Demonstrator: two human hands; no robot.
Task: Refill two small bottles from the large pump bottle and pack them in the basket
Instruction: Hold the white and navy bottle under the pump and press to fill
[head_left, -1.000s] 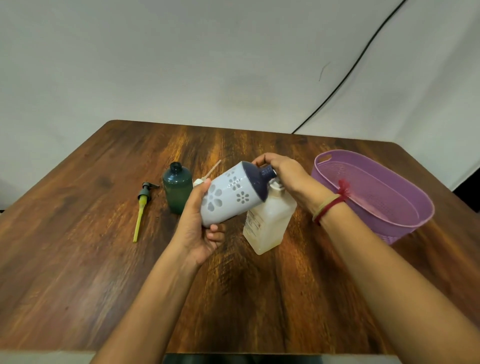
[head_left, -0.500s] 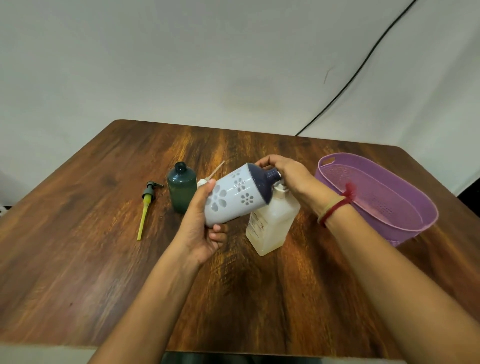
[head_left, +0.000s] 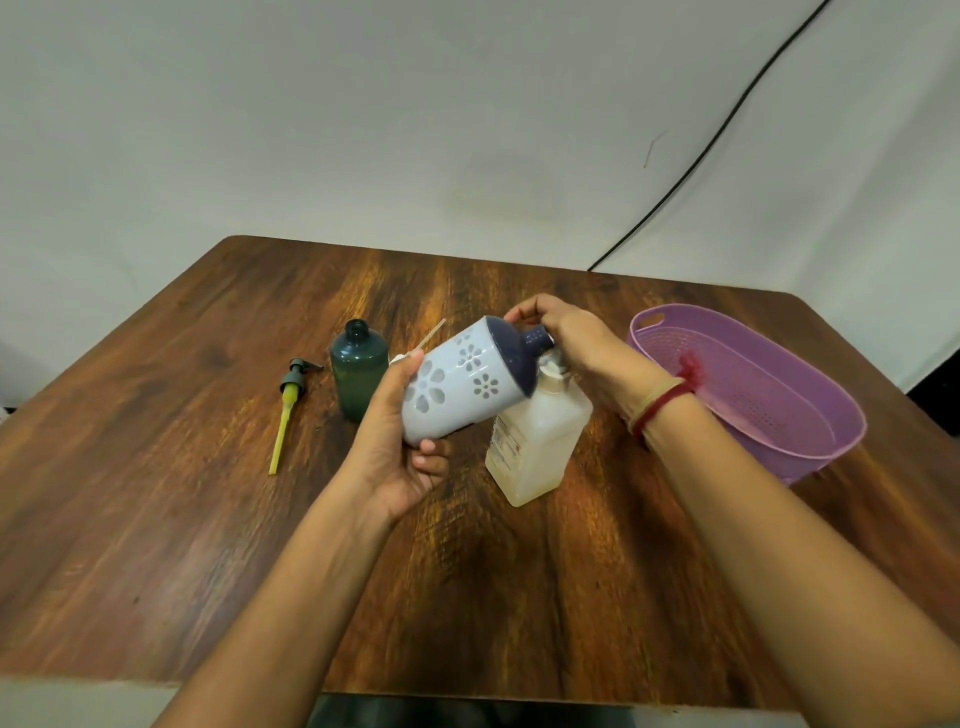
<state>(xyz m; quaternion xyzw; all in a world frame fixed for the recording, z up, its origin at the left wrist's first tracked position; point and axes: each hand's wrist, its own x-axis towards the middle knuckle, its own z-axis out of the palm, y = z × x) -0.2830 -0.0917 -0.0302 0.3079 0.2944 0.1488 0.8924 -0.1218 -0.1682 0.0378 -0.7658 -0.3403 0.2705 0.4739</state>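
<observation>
Left hand (head_left: 395, 457) grips flowered bottle (head_left: 457, 384), neck tilted up-right; right hand (head_left: 576, 338) pinches its neck

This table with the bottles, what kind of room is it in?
Probably a makeshift filming set, not a lived-in room: a wooden table stands before a plain white backdrop, and a black cable runs down it.

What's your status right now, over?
Left hand grips flowered bottle by the body, right hand pinches its neck. Bottle tilted, neck at mouth of clear bottle. Green bottle open, basket without bottles. Nothing in the way.
</observation>
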